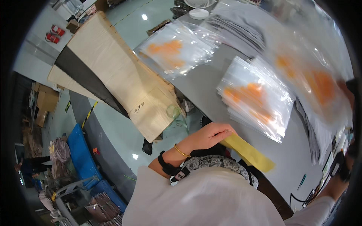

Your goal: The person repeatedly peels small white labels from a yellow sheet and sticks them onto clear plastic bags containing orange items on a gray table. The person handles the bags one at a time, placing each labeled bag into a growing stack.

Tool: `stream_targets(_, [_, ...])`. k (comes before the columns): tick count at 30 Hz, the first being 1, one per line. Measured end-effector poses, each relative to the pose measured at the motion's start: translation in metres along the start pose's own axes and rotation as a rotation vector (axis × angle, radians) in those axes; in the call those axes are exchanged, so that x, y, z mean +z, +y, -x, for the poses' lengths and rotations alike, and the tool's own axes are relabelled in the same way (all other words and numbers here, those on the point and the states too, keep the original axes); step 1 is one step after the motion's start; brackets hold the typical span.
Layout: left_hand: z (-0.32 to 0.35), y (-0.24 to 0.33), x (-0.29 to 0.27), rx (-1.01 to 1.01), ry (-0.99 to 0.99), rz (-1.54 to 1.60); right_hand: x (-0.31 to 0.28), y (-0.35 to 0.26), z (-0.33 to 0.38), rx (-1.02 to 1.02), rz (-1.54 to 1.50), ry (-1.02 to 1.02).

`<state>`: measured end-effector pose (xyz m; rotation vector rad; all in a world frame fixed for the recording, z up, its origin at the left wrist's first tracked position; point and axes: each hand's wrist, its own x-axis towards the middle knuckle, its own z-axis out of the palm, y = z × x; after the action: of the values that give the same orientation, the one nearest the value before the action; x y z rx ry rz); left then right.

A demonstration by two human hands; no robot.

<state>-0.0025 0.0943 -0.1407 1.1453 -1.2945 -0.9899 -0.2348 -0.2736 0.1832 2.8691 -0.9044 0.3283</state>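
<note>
My left hand [215, 134] is closed at the table's near edge, thumb against fingers, on one end of a flat yellow strip [252, 151]. The strip's material is unclear; its other end lies toward the grey table. At the far right rim my right hand [346, 93] is dark and partly cut off, at the edge of a raised clear plastic bag [309, 71] with orange print, smeared by motion. Its fingers hardly show, but the bag appears gripped there. Between the hands lies a stack of clear bags [258, 100] with the same orange print.
Another pile of printed bags [175, 47] sits farther left on the table [211, 88]. Folded grey cloth [241, 32] is stacked behind, more [309, 132] at right. A teal pen [301, 181] lies near the front right. Left of the table stands a pale wooden board [109, 56].
</note>
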Motion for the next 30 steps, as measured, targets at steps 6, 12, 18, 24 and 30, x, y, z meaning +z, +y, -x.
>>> stream_targets(6, [0.064, -0.02, -0.04, -0.265, 0.172, 0.135, 0.097, -0.147, -0.18, -0.217, -1.093, -0.12])
stream_targets(12, [0.111, -0.037, -0.059, -0.388, 0.338, 0.29, 0.283, -0.33, -0.281, -0.06, -1.117, -0.544])
stream_targets(18, [0.12, -0.052, -0.067, -0.365, 0.382, 0.327, 0.405, -0.391, -0.317, -0.232, -0.644, -0.482])
stream_targets(24, [0.08, -0.057, -0.078, -0.363, 0.389, 0.179, 0.361, -0.363, -0.23, -0.584, -0.302, 0.183])
stream_targets(30, [0.022, -0.038, -0.069, -0.253, 0.571, 0.436, 0.242, -0.275, -0.024, -0.356, -0.748, -0.862])
